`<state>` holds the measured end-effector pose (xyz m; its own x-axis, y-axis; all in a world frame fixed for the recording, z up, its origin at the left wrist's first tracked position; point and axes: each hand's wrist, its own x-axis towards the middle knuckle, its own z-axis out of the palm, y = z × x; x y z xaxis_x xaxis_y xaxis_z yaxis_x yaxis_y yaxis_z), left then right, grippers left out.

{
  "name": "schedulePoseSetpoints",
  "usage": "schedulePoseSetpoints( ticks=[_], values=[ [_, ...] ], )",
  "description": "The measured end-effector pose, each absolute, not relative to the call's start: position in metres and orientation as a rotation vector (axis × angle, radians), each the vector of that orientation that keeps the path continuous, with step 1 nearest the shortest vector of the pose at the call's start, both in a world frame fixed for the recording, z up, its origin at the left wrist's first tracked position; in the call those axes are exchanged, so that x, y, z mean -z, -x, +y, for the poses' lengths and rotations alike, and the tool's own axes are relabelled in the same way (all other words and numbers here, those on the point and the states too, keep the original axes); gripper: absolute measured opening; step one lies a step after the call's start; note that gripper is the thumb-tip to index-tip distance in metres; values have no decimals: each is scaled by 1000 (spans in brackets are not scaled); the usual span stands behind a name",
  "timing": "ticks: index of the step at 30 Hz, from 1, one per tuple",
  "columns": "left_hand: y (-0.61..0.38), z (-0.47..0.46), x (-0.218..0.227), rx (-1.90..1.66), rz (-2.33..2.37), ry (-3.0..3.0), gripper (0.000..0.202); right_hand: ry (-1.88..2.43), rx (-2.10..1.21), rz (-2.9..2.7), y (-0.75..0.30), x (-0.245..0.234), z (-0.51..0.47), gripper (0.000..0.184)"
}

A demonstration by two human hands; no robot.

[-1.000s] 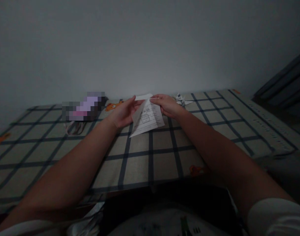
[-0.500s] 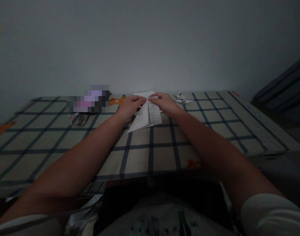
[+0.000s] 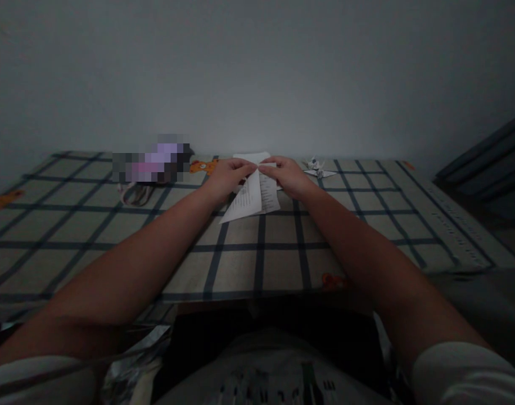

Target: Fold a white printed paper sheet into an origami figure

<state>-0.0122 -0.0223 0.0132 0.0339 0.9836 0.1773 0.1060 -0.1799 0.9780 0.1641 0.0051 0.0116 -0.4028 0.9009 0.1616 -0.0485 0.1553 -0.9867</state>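
We see the folded printed paper (image 3: 247, 197) near the far side of the surface (image 3: 236, 275), in front of the wall (image 3: 257, 73), with several rows of the checked cloth between it and the near edge. The far edge runs close behind our hands, so the wider room lies toward us and out to both sides, where our two forearms reach in. We count two hands on one paper: our left hand (image 3: 226, 179) and our right hand (image 3: 292, 177) nearly meet at its top, thumbs and fingers (image 3: 269, 169) pinching the peak from either side. A flat white piece (image 3: 251, 157) shows just behind; we cannot tell whether it is separate. Right of our right hand lies a small cluster of folded paper (image 3: 320, 172), pointed and crane-like, though we cannot tell how many pieces it holds. Well to the left sits one pixelated lilac item (image 3: 162, 157) with a looped strap (image 3: 136, 194) in front. The paper we hold is white with rows of dark print, narrow at the top, its left flap slanting to a sharp lower corner and its right part squarer, a vertical crease or flap edge dividing them.
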Motion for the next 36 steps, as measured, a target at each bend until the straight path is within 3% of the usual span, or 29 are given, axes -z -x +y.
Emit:
schedulePoseSetpoints(
  ticks=[11, 18, 23, 36],
  values=[
    [10, -19, -10, -1242, 1088, -1284, 20, 872, -982, -1725, -164, -4, 13, 28],
    [11, -18, -9, -1295, 1061, -1241, 24, 807, -1265, -1583, -164, -3, 15, 34],
    [14, -15, -7, -1142, 1031, -1226, 25, 814, -1244, -1599, -164, -4, 14, 27],
    [14, -15, -3, -1263, 1086, -1291, 21, 798, -1321, -1543, -165, -10, 7, 25]
  ],
)
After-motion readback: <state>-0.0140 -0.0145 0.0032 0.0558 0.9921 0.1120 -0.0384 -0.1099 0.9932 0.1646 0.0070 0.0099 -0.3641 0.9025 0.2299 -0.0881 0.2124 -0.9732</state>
